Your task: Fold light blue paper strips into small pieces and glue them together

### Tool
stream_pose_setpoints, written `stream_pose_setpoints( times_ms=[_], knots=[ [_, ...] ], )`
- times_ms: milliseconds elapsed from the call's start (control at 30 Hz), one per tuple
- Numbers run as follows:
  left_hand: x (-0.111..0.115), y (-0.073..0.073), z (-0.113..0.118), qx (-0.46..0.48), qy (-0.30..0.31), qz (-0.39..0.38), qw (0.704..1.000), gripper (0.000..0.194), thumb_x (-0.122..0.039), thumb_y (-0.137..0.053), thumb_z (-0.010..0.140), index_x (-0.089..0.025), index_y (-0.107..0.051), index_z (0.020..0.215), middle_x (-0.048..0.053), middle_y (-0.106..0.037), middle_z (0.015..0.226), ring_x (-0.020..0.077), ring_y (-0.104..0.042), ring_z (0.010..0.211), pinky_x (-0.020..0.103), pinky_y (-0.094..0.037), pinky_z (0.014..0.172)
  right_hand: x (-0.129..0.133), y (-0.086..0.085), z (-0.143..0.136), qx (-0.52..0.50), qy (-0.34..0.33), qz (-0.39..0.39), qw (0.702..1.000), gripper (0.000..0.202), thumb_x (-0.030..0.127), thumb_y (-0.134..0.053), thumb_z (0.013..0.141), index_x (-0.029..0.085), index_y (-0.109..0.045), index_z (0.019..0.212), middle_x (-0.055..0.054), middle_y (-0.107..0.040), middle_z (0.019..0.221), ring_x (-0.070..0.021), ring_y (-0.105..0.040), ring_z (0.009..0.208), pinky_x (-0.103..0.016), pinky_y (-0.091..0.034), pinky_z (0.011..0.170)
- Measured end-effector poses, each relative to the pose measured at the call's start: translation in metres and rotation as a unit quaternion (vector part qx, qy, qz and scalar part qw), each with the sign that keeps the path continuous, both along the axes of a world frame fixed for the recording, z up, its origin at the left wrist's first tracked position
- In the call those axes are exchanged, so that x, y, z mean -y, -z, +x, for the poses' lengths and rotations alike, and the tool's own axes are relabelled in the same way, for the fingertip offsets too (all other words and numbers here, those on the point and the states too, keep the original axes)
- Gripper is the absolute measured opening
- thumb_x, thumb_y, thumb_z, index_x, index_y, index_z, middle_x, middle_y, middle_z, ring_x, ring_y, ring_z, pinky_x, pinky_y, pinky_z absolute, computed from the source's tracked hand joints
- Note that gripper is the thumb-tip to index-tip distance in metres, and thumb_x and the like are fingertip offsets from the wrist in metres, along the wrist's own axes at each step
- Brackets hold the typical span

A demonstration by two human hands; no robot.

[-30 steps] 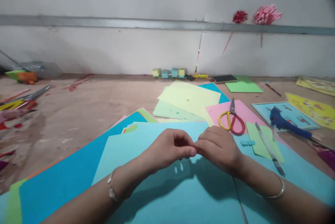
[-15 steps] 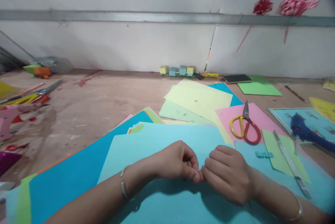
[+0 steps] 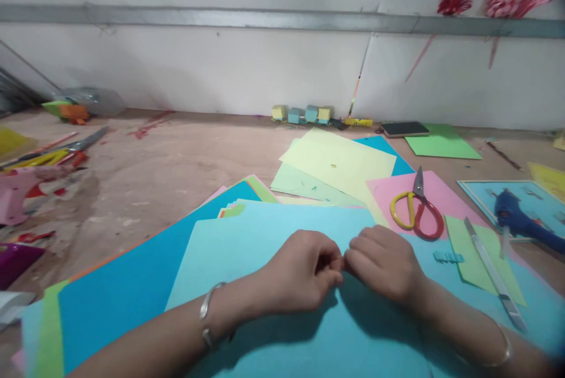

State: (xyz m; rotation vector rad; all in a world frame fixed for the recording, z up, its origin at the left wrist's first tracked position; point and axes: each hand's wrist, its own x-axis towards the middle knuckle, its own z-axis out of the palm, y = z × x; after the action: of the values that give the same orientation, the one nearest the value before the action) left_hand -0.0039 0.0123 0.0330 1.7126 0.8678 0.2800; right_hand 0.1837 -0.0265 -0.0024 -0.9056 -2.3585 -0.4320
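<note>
My left hand [image 3: 306,272] and my right hand [image 3: 384,263] meet fingertip to fingertip above a light blue sheet of paper [image 3: 265,225]. Both are closed, thumbs and fingers pinched together. Whatever they pinch is too small or hidden behind the fingers to name. Right of my right hand lies a small folded teal paper strip [image 3: 448,257]. Scissors [image 3: 417,207] with one yellow and one red handle rest on pink paper beyond it. A craft knife [image 3: 494,272] lies on green paper at the right.
A blue glue gun [image 3: 521,219] sits on a light blue card at the right. Small yellow and blue paper blocks [image 3: 302,114] stand by the wall, near a phone [image 3: 405,129]. On the left are a pink glue gun [image 3: 17,189] and more scissors [image 3: 88,139].
Both hands have risen slightly on the sheet and stay together, my left wrist turning a little. The whole view has shifted slightly; objects on the table keep their places.
</note>
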Motion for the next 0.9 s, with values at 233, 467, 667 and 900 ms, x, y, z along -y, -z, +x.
stream_pose_setpoints(
  times_ms=[233,467,667,900],
  knots=[
    [0.004,-0.054,-0.016,-0.042,0.035,0.172,0.984,0.030,-0.033,-0.048,0.091,-0.021,-0.061,0.067,-0.001,-0.063,0.065,0.0147,-0.055,0.063,0.027,-0.041,0.062,0.001,-0.020,0.016,-0.105,0.054,-0.223,0.968,0.026,0.005,-0.038,0.091,0.017,-0.062,0.089,-0.006,-0.068,0.080,-0.0163,-0.060,0.074,-0.028,-0.046,0.066],
    [0.009,0.011,-0.049,-0.263,0.129,0.295,0.910,0.036,-0.040,-0.079,0.076,-0.018,-0.061,0.099,0.007,-0.062,0.096,0.0259,-0.058,0.085,0.032,-0.037,0.066,0.031,-0.014,0.012,0.032,0.141,-0.440,0.886,0.026,0.027,-0.078,0.077,0.019,-0.060,0.093,-0.006,-0.064,0.090,-0.0228,-0.060,0.080,-0.033,-0.046,0.065],
    [0.017,0.031,-0.053,-0.266,0.126,0.275,0.915,0.034,-0.029,-0.081,0.074,-0.020,-0.056,0.096,0.002,-0.057,0.089,0.0227,-0.054,0.079,0.031,-0.034,0.064,0.039,0.007,0.004,0.046,0.148,-0.458,0.875,0.035,0.013,-0.084,0.065,0.019,-0.054,0.080,0.000,-0.058,0.081,-0.0187,-0.053,0.073,-0.029,-0.039,0.062],
    [0.009,0.041,-0.049,-0.173,0.054,0.241,0.953,0.037,-0.023,-0.081,0.072,-0.020,-0.057,0.100,0.004,-0.059,0.102,0.0239,-0.053,0.096,0.033,-0.040,0.079,0.028,0.008,0.010,-0.041,0.091,-0.436,0.894,0.016,0.008,-0.057,0.085,0.019,-0.052,0.074,-0.003,-0.056,0.076,-0.0171,-0.053,0.072,-0.027,-0.040,0.061]
  ],
)
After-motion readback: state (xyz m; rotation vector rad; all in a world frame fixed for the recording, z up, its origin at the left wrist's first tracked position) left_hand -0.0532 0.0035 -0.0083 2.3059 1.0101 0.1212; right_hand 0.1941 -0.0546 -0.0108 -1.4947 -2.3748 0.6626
